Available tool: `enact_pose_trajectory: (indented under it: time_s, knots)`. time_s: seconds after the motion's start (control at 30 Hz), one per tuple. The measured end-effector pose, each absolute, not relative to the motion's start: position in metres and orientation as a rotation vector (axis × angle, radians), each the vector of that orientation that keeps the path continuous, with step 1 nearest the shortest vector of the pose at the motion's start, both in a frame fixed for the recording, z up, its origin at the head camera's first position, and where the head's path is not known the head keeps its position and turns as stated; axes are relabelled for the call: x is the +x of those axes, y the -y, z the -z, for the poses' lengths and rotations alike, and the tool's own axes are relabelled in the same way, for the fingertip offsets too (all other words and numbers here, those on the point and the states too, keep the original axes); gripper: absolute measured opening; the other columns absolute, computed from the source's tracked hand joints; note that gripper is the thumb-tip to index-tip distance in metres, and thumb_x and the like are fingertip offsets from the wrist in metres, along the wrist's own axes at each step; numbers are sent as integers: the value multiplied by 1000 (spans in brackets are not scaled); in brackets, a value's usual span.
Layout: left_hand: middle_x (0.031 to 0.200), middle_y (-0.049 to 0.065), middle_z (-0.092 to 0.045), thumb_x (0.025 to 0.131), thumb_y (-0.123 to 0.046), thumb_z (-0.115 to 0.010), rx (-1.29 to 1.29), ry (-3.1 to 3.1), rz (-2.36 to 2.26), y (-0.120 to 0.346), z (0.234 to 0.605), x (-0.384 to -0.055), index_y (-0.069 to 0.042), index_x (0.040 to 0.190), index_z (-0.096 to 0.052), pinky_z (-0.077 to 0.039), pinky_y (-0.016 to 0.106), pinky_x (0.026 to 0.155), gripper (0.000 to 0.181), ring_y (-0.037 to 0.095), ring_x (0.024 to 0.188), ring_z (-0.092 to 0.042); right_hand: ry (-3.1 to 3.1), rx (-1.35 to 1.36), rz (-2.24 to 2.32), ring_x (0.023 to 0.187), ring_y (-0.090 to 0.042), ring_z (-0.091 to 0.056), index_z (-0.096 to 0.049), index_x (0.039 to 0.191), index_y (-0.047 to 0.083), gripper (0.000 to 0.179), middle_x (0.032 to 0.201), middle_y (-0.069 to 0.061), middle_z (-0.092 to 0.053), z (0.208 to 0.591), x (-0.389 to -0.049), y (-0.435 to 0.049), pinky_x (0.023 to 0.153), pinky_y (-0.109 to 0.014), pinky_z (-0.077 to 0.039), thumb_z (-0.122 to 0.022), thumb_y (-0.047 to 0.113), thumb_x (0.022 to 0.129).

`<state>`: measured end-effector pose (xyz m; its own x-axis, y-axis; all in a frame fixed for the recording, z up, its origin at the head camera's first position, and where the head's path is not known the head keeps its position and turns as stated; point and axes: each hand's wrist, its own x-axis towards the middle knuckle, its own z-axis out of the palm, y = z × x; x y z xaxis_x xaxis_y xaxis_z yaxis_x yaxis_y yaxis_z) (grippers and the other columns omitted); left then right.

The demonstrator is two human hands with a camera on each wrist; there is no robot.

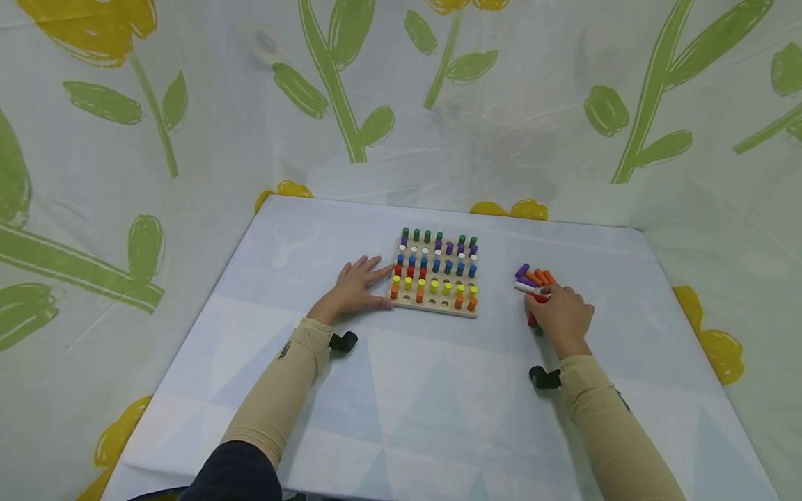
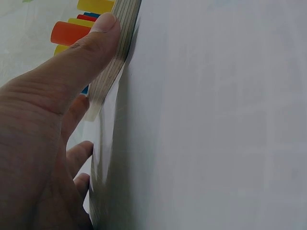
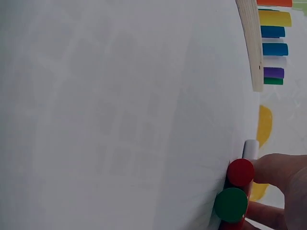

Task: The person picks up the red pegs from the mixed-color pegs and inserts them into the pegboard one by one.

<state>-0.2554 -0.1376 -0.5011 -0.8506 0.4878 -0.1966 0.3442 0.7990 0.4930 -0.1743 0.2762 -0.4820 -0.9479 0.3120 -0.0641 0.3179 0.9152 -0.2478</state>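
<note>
left hand (image 1: 356,288): spread, touching peg board (image 1: 438,310) at left edge | right hand (image 1: 564,319): pinching red peg (image 1: 539,298) by loose pegs (image 1: 540,277), right of board on desk (image 1: 413,403) | risk: fingertip nudge could roll neighbours; sideways push could skid board

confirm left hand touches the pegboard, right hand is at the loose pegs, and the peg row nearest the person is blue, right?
No, that row has orange pegs, not blue, as the head view shows; the rest stands.
</note>
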Motion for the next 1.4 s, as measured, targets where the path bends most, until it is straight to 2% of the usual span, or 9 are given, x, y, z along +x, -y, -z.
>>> enact_pose_trajectory:
  time_s: [0.27,0.47,0.7,0.9,1.1,1.2,1.3,1.4]
  knots:
    - [171,9,-13,87,-60,-73,641,-2674,-635,138,502,-256,-28,162,-30,7,56,123,92,34,157,2,-3055,498,391,102,-45,-55,-66,116,2,55,110,-26,-63,487,-180,-277,88,-61,-41,-61,53,96]
    - [171,9,-13,86,-59,-74,638,-2667,-642,137,500,-256,-27,161,-31,7,57,123,92,35,157,1,-3054,471,394,98,-44,-55,-64,111,2,46,103,-25,-61,489,-182,-278,85,-59,-42,-62,45,96]
    - [170,10,-13,86,-59,-74,645,-2672,-637,137,499,-255,-27,161,-31,6,56,124,92,35,157,1,-3067,455,466,98,-44,-57,-59,116,-2,46,107,-27,-64,484,-180,-276,85,-57,-42,-64,37,94]
    - [170,10,-14,86,-59,-74,646,-2672,-652,138,501,-256,-27,161,-31,6,57,123,92,35,157,1,-3102,376,567,88,-39,-58,-63,110,0,37,89,-18,-67,484,-177,-274,83,-55,-38,-64,33,94]
    - [171,10,-13,86,-61,-73,651,-2673,-636,139,506,-258,-28,161,-30,6,57,123,93,35,157,1,-3117,309,592,88,-39,-59,-65,107,2,33,78,-14,-67,482,-175,-267,88,-58,-38,-64,32,94]
    - [171,9,-13,86,-61,-73,646,-2671,-641,140,507,-258,-29,161,-30,7,56,123,93,34,157,2,-3122,284,578,92,-41,-60,-67,110,2,33,84,-17,-70,480,-175,-263,90,-59,-39,-64,32,94]
    - [171,9,-12,86,-61,-73,644,-2671,-645,140,507,-258,-29,161,-30,7,56,123,93,34,157,2,-3130,276,570,99,-43,-60,-68,113,3,33,98,-20,-72,479,-176,-260,93,-61,-38,-65,31,95]
    - [171,8,-12,86,-61,-73,640,-2671,-646,139,506,-258,-29,162,-30,7,55,123,93,33,157,3,-3133,279,576,102,-44,-60,-69,114,3,33,102,-21,-72,477,-177,-257,96,-61,-37,-66,30,95]
